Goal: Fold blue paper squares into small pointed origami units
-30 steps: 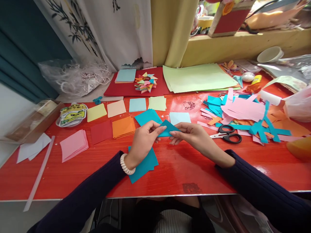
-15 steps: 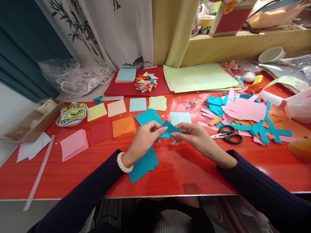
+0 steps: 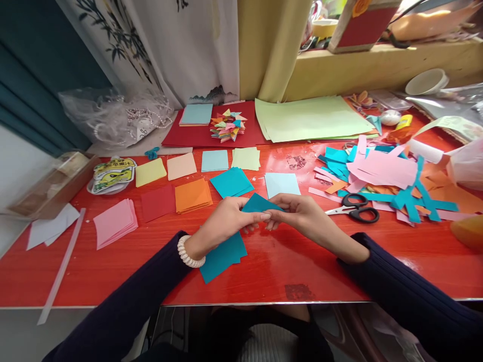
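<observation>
Currently, one folded blue triangle (image 3: 258, 202), to the right of the orange stack (image 3: 193, 196), held between both your hands.

Left hand (image 3: 230, 218), one: your thumb pressed to the near face, pinching the paper against fingers curled behind.

Right hand (image 3: 302, 213), one: thumb and forefinger pinching the triangle's right part, your two thumb tips meeting at its near edge.

Blue piles, two: upper pile (image 3: 231, 182) just right of the orange stack; lower pile (image 3: 222, 257) nearer you, partly covered by your left hand.

Other square papers, placed from the orange stack: one red (image 3: 157, 202), just left; one pink (image 3: 115, 223), farther left; one yellow (image 3: 151, 172), beyond and left; one peach (image 3: 181, 166), straight beyond; one light blue (image 3: 215, 160) and one pale green (image 3: 246, 158), beyond and right; one pale blue (image 3: 282, 184), well right.

Scissors (image 3: 358, 207), one pair, far right of the orange stack, beside a heap of offcuts (image 3: 381, 170), too tangled to count.

Paper ornament (image 3: 228, 125), one, many-pointed and multicoloured, beyond the orange stack.

Surface: one glossy red table (image 3: 302, 261), scuffed in patches.

Room, beyond the orange stack: one white curtain (image 3: 196, 45) with bamboo print; one yellow curtain (image 3: 260, 45) to its right.
</observation>
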`<state>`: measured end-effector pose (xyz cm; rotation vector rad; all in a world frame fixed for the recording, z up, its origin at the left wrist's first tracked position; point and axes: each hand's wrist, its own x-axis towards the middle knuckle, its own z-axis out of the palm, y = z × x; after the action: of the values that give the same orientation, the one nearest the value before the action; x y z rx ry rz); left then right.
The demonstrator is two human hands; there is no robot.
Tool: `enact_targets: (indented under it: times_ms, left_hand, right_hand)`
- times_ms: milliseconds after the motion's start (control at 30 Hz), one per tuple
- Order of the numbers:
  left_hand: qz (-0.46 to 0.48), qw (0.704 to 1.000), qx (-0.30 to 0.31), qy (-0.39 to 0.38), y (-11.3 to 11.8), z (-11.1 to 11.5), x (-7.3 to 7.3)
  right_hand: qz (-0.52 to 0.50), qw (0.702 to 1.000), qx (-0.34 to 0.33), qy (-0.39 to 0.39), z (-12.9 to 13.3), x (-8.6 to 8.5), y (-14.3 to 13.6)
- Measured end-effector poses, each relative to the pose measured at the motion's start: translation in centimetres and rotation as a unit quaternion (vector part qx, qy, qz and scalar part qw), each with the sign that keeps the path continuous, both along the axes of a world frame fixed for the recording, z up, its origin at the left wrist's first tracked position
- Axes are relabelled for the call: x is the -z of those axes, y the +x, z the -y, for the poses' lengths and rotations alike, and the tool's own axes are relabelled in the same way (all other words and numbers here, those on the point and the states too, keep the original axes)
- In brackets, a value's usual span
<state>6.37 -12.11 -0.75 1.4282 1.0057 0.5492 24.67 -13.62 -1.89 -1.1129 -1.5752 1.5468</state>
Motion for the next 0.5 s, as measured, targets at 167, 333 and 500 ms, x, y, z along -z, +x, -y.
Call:
enact_targets:
  times_ms: [167, 333, 500]
  left_hand:
    - [-0.078, 0.997, 0.004, -0.002, -0.4, -0.4, -0.3]
    - [-0.084, 0.993, 0.065, 0.044, -0.9, -0.6, -0.6]
    - [-0.133, 0.985, 0.067, 0.091, -1.5, -0.9, -0.9]
  right_hand:
    - [0.01, 1.0, -0.015, 0.003, -0.1, 0.3, 0.3]
    - [0.034, 0.999, -0.007, -0.001, -0.1, 0.2, 0.7]
    - [0.051, 0.999, 0.006, 0.013, -0.3, -0.1, 1.3]
